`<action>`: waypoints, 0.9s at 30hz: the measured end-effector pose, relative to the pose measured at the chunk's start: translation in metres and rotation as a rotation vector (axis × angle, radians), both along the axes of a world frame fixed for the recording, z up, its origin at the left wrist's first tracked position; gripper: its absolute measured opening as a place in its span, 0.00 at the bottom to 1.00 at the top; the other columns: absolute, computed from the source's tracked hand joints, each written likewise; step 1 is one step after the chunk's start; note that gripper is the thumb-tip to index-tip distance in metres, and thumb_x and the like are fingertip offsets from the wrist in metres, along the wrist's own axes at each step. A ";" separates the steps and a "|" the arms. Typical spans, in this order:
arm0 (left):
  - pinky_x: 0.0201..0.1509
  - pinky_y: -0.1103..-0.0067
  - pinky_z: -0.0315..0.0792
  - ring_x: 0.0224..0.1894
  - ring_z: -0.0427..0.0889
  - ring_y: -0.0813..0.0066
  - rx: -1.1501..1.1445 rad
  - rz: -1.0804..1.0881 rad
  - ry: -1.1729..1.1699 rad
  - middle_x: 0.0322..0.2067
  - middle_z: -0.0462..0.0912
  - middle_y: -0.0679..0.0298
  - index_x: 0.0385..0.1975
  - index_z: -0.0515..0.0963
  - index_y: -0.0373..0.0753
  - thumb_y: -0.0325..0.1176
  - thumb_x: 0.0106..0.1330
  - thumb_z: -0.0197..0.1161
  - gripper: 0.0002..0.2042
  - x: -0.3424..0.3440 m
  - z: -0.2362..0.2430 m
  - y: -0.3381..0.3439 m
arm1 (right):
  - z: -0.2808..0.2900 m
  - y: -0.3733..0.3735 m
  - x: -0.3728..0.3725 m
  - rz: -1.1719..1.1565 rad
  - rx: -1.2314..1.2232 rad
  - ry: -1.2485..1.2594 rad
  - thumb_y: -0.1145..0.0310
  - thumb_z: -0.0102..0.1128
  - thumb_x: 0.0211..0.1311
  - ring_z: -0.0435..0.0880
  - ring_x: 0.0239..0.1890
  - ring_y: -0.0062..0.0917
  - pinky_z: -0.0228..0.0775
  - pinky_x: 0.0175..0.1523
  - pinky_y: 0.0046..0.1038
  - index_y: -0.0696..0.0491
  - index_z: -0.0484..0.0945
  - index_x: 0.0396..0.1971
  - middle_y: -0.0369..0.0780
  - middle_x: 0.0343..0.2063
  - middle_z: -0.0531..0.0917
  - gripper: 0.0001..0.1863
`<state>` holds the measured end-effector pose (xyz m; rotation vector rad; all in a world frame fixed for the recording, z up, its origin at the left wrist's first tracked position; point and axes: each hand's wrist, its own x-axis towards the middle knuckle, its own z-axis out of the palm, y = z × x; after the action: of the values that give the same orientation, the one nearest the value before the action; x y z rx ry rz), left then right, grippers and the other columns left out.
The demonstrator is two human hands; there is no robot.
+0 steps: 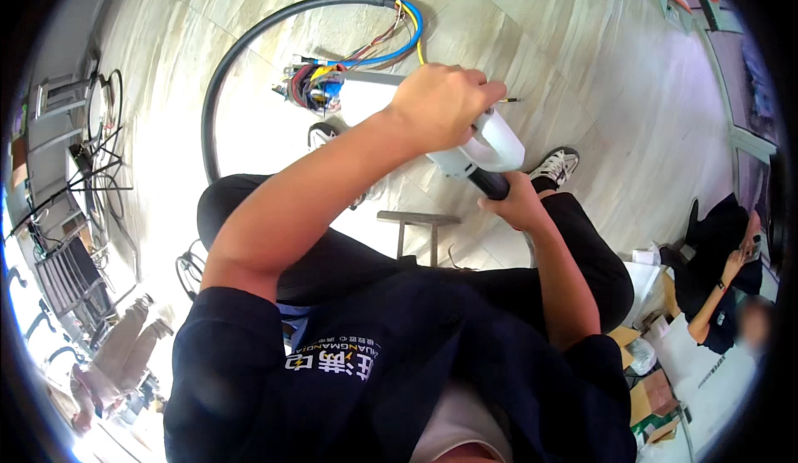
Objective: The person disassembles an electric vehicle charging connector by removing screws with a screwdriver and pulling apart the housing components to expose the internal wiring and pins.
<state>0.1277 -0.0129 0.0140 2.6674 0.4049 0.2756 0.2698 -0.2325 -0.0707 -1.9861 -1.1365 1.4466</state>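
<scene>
My left hand [445, 105] is closed over the white housing of what looks like an EV charging gun [509, 145], beside its looped handle. Lower and to the right, my right hand [519, 202] wraps round the black cable [489, 183] where it leaves the housing. A bundle of coloured wires [312, 87] sits at the far left end of the white body. Beyond it, a thick black cable [249, 41] curves over the floor, with blue, yellow and red-brown wires [411, 37] fanning out of its stripped end. My left palm hides part of the housing.
A small wooden stool [418, 217] stands between my knees. Racks and looped cables [104, 147] line the left side. At the right, another person [723, 288] sits near opened cardboard boxes [652, 396]. My shoes [555, 165] rest on the tiled floor.
</scene>
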 end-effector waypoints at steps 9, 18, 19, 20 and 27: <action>0.37 0.72 0.74 0.33 0.84 0.69 0.220 -0.386 0.361 0.25 0.82 0.67 0.22 0.75 0.46 0.33 0.52 0.63 0.04 0.028 -0.040 -0.018 | 0.002 0.015 -0.023 -0.013 -0.041 -0.163 0.65 0.69 0.43 0.84 0.32 0.40 0.74 0.41 0.36 0.63 0.81 0.42 0.52 0.28 0.84 0.24; 0.33 0.71 0.77 0.27 0.86 0.66 0.211 -0.249 0.249 0.21 0.82 0.66 0.43 0.74 0.49 0.31 0.61 0.61 0.11 0.030 -0.046 -0.008 | 0.008 0.015 -0.027 0.019 -0.072 -0.248 0.66 0.68 0.44 0.84 0.40 0.48 0.75 0.46 0.41 0.56 0.82 0.43 0.53 0.33 0.84 0.23; 0.32 0.71 0.77 0.27 0.86 0.66 0.205 -0.221 0.277 0.21 0.82 0.66 0.42 0.74 0.48 0.32 0.61 0.60 0.11 0.028 -0.044 -0.009 | 0.009 0.015 -0.030 0.027 -0.065 -0.242 0.66 0.67 0.44 0.84 0.40 0.48 0.76 0.46 0.40 0.56 0.82 0.43 0.53 0.32 0.84 0.22; 0.30 0.70 0.76 0.26 0.86 0.66 0.217 -0.245 0.288 0.19 0.82 0.67 0.39 0.75 0.47 0.32 0.61 0.60 0.07 0.025 -0.042 -0.012 | 0.012 0.022 -0.030 0.032 -0.099 -0.226 0.66 0.68 0.44 0.84 0.40 0.48 0.76 0.47 0.40 0.56 0.82 0.44 0.52 0.33 0.85 0.23; 0.26 0.71 0.73 0.23 0.85 0.65 0.248 -0.371 0.157 0.17 0.81 0.67 0.32 0.75 0.46 0.33 0.58 0.62 0.04 0.042 -0.030 -0.033 | -0.006 -0.001 -0.034 -0.034 0.043 -0.194 0.64 0.69 0.43 0.86 0.42 0.45 0.75 0.47 0.38 0.60 0.81 0.44 0.55 0.34 0.85 0.25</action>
<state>0.1698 -0.0458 -0.0156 2.9477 -0.0902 0.0018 0.2361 -0.2332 -0.0763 -2.1408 -1.1965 1.2233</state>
